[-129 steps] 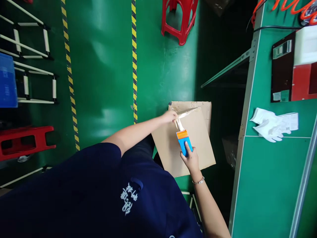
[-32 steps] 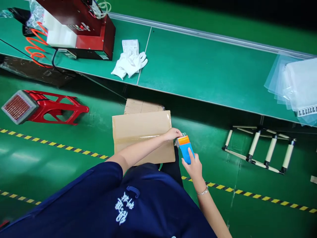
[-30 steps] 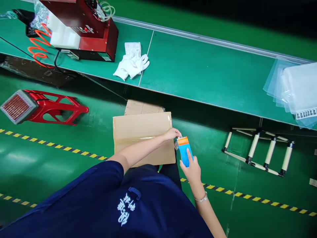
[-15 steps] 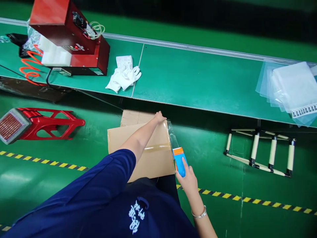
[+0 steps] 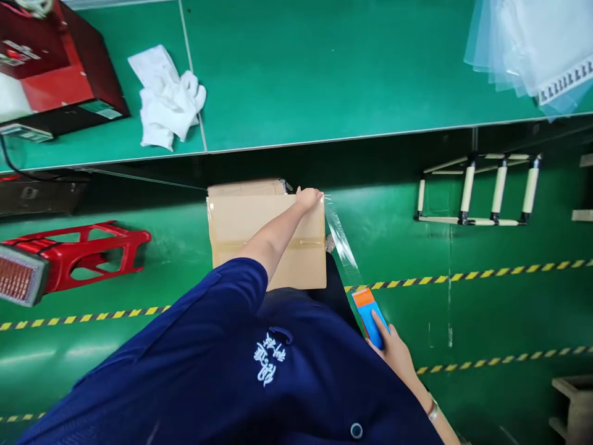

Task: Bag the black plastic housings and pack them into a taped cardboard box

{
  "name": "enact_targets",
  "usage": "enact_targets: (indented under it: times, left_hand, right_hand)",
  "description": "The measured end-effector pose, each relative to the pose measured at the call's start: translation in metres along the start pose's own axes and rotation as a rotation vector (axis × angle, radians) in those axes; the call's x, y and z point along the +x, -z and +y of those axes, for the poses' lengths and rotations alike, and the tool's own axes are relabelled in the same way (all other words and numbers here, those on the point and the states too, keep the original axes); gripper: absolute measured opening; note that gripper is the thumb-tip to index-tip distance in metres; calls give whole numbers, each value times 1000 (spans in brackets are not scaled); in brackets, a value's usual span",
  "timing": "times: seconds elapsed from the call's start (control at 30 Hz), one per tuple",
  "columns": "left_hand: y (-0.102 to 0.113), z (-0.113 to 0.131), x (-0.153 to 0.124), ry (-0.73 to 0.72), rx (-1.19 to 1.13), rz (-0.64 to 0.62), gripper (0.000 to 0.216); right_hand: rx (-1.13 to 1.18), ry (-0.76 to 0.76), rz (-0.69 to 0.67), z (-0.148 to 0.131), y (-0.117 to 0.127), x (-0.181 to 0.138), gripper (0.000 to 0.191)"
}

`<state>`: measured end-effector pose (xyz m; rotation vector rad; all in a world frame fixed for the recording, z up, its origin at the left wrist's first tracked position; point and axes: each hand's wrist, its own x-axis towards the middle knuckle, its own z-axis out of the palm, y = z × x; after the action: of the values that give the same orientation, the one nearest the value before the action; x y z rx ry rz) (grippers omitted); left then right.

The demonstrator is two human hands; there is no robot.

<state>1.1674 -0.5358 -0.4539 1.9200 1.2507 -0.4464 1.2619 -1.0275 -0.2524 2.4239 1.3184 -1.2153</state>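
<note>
A brown cardboard box [image 5: 241, 232] rests on my lap, with a strip of clear tape across its top. My left hand [image 5: 308, 198] presses the tape end down at the box's far right corner, fingers closed on it. My right hand [image 5: 393, 349] grips a blue and orange tape dispenser [image 5: 369, 314] down to the right of the box. A stretch of clear tape [image 5: 341, 242] runs from the corner to the dispenser. A second box [image 5: 245, 187] lies behind the first.
A green workbench [image 5: 324, 68] runs across the top, carrying white gloves [image 5: 164, 99], a red machine [image 5: 50, 80] and clear plastic bags [image 5: 532, 43]. A red stool [image 5: 69, 250] lies on its side at left. A roller rack [image 5: 477, 185] stands at right on the green floor.
My right hand has pulled the dispenser down and away from the box, drawing out a longer stretch of tape. My left hand stays at the box's far right corner.
</note>
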Motion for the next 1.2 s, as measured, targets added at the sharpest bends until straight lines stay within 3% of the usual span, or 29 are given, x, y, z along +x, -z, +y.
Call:
enact_targets:
  times: [0.07,0.17,0.33,0.53,0.67,0.8,0.9,1.0,1.03,1.1,1.2]
  left_hand:
    - [-8,12,0,-22,24,-13,42]
    - [-8,18,-2,-19,57,0,42]
    - [10,-2,-10,34,118,45,42]
    - [35,-60,-41,123,212,169,39]
    - [50,-95,-57,153,232,243,38]
    - [54,-87,-66,100,269,300,39]
    - [18,-50,-87,-146,309,272,48]
    - [-54,-20,-127,-508,353,29,46]
    - [-80,-18,-142,-669,370,-115,44]
    - [-122,-23,-166,-1142,451,-507,51]
    - [-154,-43,-180,-1240,495,-624,61]
  right_hand:
    - [78,-48,20,11,-14,-37,65]
    - [129,-89,58,1,-34,-59,65]
    - [93,-49,0,-31,-63,-45,62]
    - [67,-23,79,-40,-95,-31,61]
    - [34,6,145,-47,-103,-20,67]
    - [7,7,111,-65,-102,1,72]
    - [25,-23,56,-76,-103,11,72]
    - [49,-71,19,-78,-106,15,71]
    - [54,-85,10,-78,-108,17,71]
    - [67,-100,-13,-77,-112,21,70]
    - [87,-98,-42,-78,-120,33,74]
